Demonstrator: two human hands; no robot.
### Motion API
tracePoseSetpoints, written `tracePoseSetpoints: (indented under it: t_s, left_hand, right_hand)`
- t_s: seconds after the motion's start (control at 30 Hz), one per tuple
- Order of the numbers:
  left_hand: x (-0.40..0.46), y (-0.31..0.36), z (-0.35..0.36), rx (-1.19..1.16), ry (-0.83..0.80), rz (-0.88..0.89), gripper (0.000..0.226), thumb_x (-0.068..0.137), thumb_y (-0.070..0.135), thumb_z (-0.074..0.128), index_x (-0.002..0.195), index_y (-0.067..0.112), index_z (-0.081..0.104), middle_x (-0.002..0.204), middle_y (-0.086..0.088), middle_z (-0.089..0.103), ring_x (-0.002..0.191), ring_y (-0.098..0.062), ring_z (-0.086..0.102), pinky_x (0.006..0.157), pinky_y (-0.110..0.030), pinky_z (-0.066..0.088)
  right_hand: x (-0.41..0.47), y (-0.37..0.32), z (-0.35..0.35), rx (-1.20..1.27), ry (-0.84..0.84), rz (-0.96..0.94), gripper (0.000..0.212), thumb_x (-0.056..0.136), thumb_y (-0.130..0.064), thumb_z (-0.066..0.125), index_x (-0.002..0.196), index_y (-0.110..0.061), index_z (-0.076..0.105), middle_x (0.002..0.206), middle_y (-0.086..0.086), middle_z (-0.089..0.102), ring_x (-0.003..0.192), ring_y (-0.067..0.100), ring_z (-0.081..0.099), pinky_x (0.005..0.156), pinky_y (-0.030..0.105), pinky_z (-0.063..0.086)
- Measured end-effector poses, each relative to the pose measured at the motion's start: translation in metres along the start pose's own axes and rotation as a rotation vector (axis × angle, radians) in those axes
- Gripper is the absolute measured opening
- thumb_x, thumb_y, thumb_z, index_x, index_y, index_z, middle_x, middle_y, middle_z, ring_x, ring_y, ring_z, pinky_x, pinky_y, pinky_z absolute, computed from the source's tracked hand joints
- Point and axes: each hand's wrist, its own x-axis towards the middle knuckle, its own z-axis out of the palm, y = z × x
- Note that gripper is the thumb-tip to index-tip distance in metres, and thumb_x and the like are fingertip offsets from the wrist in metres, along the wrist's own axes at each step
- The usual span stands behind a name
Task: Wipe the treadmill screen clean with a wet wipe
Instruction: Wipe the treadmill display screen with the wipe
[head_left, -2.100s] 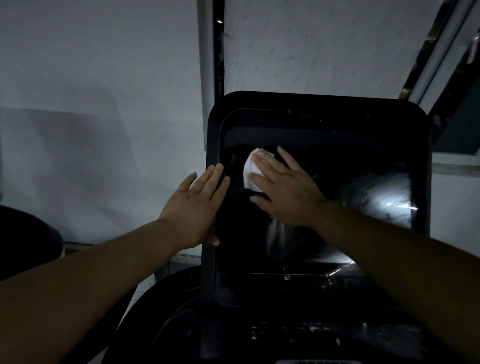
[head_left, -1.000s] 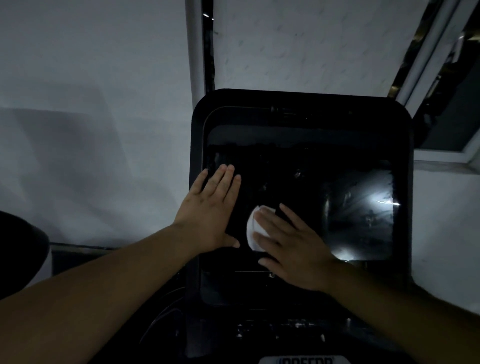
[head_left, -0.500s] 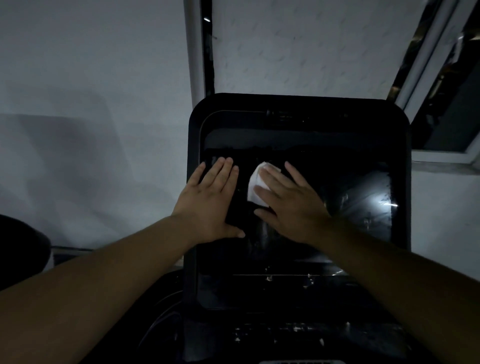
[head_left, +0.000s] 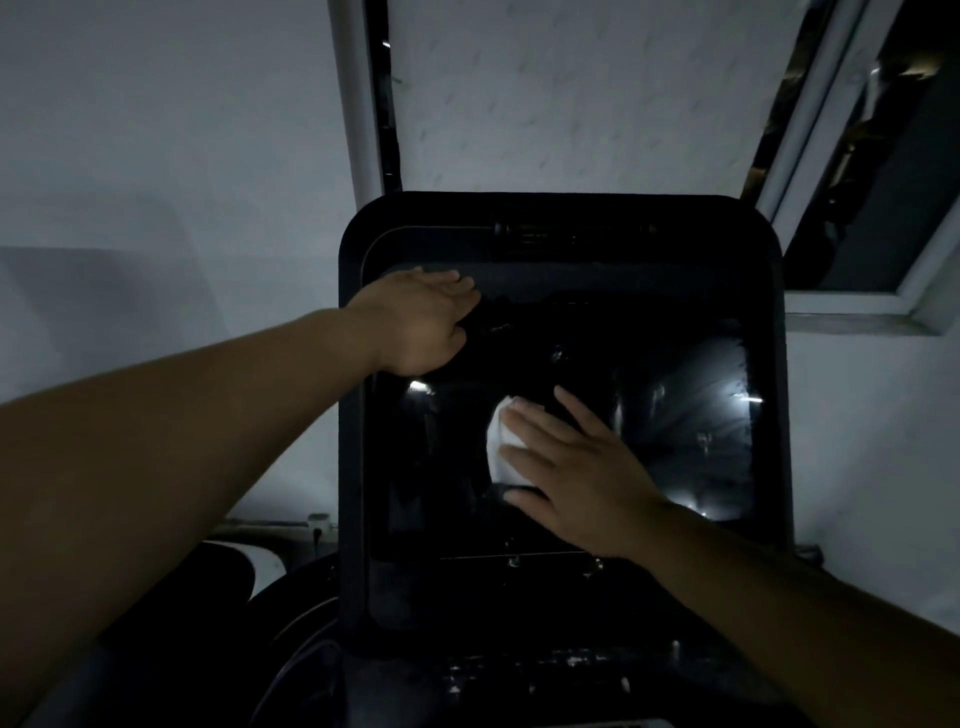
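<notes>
Pressing a white wet wipe (head_left: 500, 447) flat against the dark treadmill screen (head_left: 685, 431), the right hand (head_left: 576, 473) lies palm-down with its fingers spread and extended, the wipe showing under and just beyond the fingertips toward the screen's middle-left. The left hand (head_left: 421, 322) rests at the upper left of the screen, near the inner edge of the black frame (head_left: 349, 467), fingers held together and pointing right, palm against the surface; it holds nothing. Both forearms are bare and reach in from the lower corners. Glare and pale streaks show on the screen's right part, and a small bright reflection sits just below the left hand. Behind the console stands a pale wall (head_left: 156, 156), with a window frame (head_left: 852, 306) at the upper right. Lighting is dim, so fine detail on the lower console cannot be made out.
</notes>
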Motion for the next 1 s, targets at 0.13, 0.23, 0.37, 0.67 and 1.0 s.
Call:
tracePoseSetpoints:
  t_s: [0.13, 0.23, 0.37, 0.67, 1.0]
  left_hand:
    - [-0.001, -0.009, 0.0, 0.09, -0.067, 0.025, 0.065, 0.106, 0.03, 0.033, 0.162, 0.017, 0.003, 0.171, -0.002, -0.003, 0.156, -0.014, -0.003, 0.125, -0.034, -0.002]
    - [-0.002, -0.012, 0.0, 0.151, -0.078, 0.047, 0.068, 0.105, 0.028, 0.036, 0.162, 0.019, 0.001, 0.171, -0.001, -0.005, 0.156, -0.012, -0.006, 0.125, -0.034, -0.004]
    - [-0.005, -0.017, -0.002, 0.232, -0.092, 0.063, 0.07, 0.105, 0.027, 0.037, 0.162, 0.021, -0.003, 0.17, 0.001, -0.009, 0.156, -0.011, -0.008, 0.126, -0.036, -0.006]
    - [-0.004, -0.025, -0.001, 0.327, -0.081, 0.106, 0.069, 0.104, 0.024, 0.035, 0.161, 0.024, -0.004, 0.17, 0.004, -0.01, 0.155, -0.011, -0.011, 0.126, -0.038, -0.007]
    - [-0.005, -0.033, 0.002, 0.377, -0.094, 0.153, 0.077, 0.102, 0.016, 0.036, 0.159, 0.025, -0.014, 0.168, 0.005, -0.019, 0.154, -0.01, -0.017, 0.126, -0.036, -0.005]
  right_hand:
    - [0.024, 0.023, -0.008, -0.026, -0.016, 0.085, 0.055, 0.101, -0.057, 0.042, 0.135, -0.019, 0.065, 0.159, 0.012, 0.048, 0.155, 0.026, 0.033, 0.126, 0.057, 0.022]
    - [0.043, 0.023, -0.011, -0.002, -0.021, 0.092, 0.059, 0.1, -0.058, 0.042, 0.139, -0.018, 0.062, 0.159, 0.017, 0.046, 0.155, 0.03, 0.032, 0.127, 0.057, 0.02]
    - [0.025, 0.022, -0.009, 0.027, -0.046, -0.048, 0.055, 0.099, -0.056, 0.054, 0.138, -0.018, 0.063, 0.161, 0.017, 0.043, 0.156, 0.03, 0.029, 0.126, 0.057, 0.02]
    - [0.0, 0.035, -0.009, -0.096, -0.122, -0.252, 0.058, 0.101, -0.059, 0.049, 0.145, -0.023, 0.058, 0.165, 0.014, 0.037, 0.159, 0.026, 0.021, 0.128, 0.054, 0.015]
    - [0.027, 0.051, -0.012, -0.056, -0.074, -0.174, 0.059, 0.1, -0.061, 0.051, 0.142, -0.021, 0.061, 0.16, 0.016, 0.044, 0.154, 0.033, 0.032, 0.126, 0.058, 0.02]
